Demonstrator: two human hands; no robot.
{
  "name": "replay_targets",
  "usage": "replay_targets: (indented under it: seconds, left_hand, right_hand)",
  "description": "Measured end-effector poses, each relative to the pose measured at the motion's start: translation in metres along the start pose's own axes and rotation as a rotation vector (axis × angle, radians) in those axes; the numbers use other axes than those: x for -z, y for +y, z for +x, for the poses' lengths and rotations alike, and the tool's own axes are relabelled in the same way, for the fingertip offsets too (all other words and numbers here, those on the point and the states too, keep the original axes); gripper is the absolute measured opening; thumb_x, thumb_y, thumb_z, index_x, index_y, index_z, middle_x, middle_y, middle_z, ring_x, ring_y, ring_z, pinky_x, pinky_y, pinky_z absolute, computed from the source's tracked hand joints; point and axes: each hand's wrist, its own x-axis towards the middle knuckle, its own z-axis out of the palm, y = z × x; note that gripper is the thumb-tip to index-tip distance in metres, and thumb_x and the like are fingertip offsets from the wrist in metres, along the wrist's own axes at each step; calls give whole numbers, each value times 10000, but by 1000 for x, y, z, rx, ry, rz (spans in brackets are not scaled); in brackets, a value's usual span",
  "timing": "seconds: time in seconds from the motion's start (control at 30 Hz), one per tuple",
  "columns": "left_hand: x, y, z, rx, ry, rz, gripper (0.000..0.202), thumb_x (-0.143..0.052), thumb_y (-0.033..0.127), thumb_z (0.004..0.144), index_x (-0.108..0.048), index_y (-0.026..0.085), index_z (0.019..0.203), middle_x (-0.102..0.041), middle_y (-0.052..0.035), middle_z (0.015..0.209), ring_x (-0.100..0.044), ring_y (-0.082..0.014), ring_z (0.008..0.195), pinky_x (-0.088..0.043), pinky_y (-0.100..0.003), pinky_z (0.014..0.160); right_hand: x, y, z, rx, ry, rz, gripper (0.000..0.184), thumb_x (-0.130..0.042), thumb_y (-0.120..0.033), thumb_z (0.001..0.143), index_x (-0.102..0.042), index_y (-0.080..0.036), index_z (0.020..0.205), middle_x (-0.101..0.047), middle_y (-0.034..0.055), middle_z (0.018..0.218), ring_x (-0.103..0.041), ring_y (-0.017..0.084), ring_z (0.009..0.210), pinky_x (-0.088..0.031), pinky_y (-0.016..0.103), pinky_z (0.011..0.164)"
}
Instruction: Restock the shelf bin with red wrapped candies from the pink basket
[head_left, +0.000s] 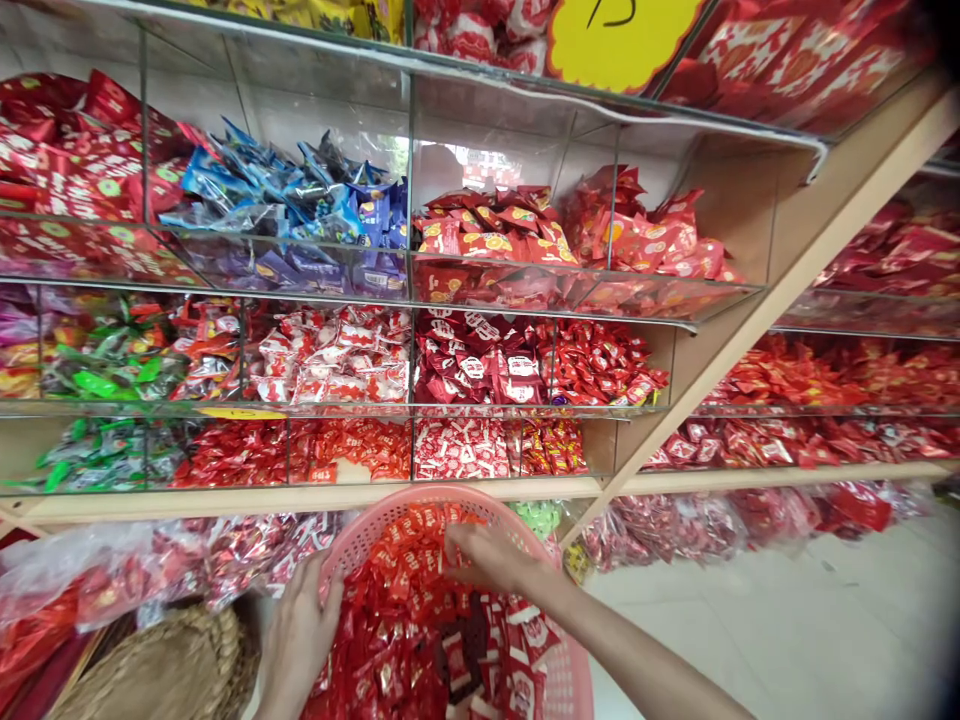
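A pink plastic basket (566, 690) with a perforated wall is at the bottom centre, holding many wrapped candies. My left hand (300, 625) grips its left rim, thumb toward the inside. Inside the basket, my right hand (484, 558) reaches over orange-red wrapped candies (409, 545) near the far side. Its fingers curl down among them, and what they hold, if anything, is hidden. Dark red wrapped candies (382, 645) fill the basket's left part. Red-and-white wrapped candies (525, 640) lie at the right, around a bare brown patch.
A wooden shelf (480, 490) with clear-walled bins of candies rises just beyond the basket. A yellow price tag (622, 40) hangs above. Bagged candies (255, 550) lie below the shelf; a woven basket (172, 665) is at lower left. Pale floor tiles (810, 610) show at right.
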Motion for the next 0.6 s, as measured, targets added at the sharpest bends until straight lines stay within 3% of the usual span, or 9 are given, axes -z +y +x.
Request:
replay_targets:
  seconds: [0.1, 0.2, 0.33, 0.6]
  left_hand:
    - [0, 1, 0, -10, 2, -16, 395, -315, 406, 890, -490, 188, 1169, -599, -91, 1175, -634, -218, 938, -486, -328, 793]
    - [0, 1, 0, -16, 12, -23, 394, -325, 403, 885, -494, 192, 1172, -601, -92, 1169, -641, -209, 899, -488, -328, 783]
    - [2, 1, 0, -11, 4, -16, 406, -318, 398, 888, -488, 185, 1188, -596, -97, 1185, -639, -210, 895, -489, -330, 765]
    - [3, 2, 0, -14, -20, -3, 418, -286, 398, 898, -473, 187, 1206, -586, -89, 1209, -630, -225, 947, -482, -349, 803]
  right_hand:
    - [-36, 0, -20, 76, -149, -215, 173, -603, -306, 806, -564, -173, 909, -651, 51, 916, -596, 171, 785, -416, 239, 635]
    - [-62, 3, -28, 89, -200, -371, 180, -559, -270, 833, -573, -153, 969, -669, 76, 923, -628, 194, 804, -450, 256, 646]
    - [-77, 1, -29, 92, -191, -465, 157, -485, -207, 865, -589, -153, 970, -683, 72, 904, -653, 196, 775, -489, 271, 631]
    - [-107, -1, -27, -33, -262, -550, 187, -535, -75, 803, -636, -133, 950, -698, 107, 886, -668, 228, 765, -525, 304, 598]
